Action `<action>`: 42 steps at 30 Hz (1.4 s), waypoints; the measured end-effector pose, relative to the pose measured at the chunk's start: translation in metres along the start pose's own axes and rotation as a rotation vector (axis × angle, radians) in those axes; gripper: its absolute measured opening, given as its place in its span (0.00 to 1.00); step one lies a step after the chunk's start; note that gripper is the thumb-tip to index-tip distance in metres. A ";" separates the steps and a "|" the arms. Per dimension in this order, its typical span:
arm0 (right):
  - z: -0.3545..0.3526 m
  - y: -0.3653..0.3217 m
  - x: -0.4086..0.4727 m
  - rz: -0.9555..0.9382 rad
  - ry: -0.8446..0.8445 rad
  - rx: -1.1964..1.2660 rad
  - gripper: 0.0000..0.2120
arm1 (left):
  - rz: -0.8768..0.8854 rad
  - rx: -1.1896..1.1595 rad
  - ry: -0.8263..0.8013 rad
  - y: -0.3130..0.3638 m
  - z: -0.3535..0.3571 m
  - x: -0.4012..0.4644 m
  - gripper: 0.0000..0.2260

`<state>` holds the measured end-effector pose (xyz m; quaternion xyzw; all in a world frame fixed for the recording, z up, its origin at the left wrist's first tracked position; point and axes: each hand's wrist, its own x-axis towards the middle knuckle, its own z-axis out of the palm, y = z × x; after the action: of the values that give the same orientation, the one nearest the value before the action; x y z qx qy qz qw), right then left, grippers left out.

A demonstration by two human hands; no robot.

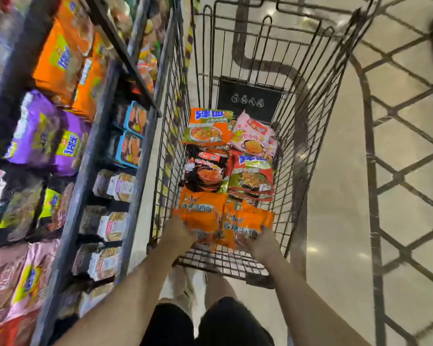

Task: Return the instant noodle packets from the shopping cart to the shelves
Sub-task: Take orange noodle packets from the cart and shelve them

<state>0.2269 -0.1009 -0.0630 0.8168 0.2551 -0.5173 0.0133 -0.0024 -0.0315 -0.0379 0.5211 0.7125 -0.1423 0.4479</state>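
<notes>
The wire shopping cart [318, 78] stands in front of me with several instant noodle packets on its floor. Nearest me lie two stacks of orange packets. My left hand [176, 233] grips the left orange stack [203, 211]. My right hand [259, 243] grips the right orange stack [248, 218]. Beyond them lie a black packet [205, 171], a red and green packet [253, 176], an orange and green packet [208, 128] and a pink packet [254, 136].
Dark shelves [85, 171] run along the left, close to the cart's side, filled with orange [65, 56], purple [43, 136], black and pink noodle packs and boxed noodles lower down. A second cart's wire side [385, 151] stands at the right on the glossy beige floor.
</notes>
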 end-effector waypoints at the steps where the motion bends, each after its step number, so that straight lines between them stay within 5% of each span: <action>1: 0.012 0.006 0.017 0.012 0.000 0.014 0.39 | -0.020 -0.013 0.011 0.001 0.004 0.005 0.31; 6: 0.028 0.003 0.044 0.119 0.087 0.063 0.49 | -0.129 -0.021 -0.019 -0.006 0.036 0.040 0.40; 13: 0.053 0.024 0.076 0.194 0.168 0.303 0.60 | -0.232 -0.229 0.172 -0.030 0.064 0.067 0.48; 18: 0.051 0.009 0.076 0.215 0.273 0.235 0.53 | -0.125 -0.303 0.247 -0.027 0.065 0.075 0.48; 25: 0.043 -0.008 0.067 0.165 0.202 0.140 0.36 | 0.005 -0.218 0.105 -0.015 0.054 0.060 0.34; 33: 0.044 0.005 0.061 -0.066 0.157 0.123 0.31 | 0.152 -0.251 -0.014 -0.022 0.041 0.061 0.28; 36: 0.047 0.007 0.056 -0.097 0.262 0.030 0.33 | 0.171 -0.363 -0.093 -0.031 0.043 0.060 0.23; 42: 0.047 0.012 0.042 -0.196 0.432 -0.228 0.31 | 0.147 -0.477 -0.090 -0.043 0.048 0.066 0.29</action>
<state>0.2071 -0.1075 -0.1233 0.8728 0.3867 -0.2977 0.0003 -0.0202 -0.0410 -0.1280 0.4442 0.6654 0.0397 0.5987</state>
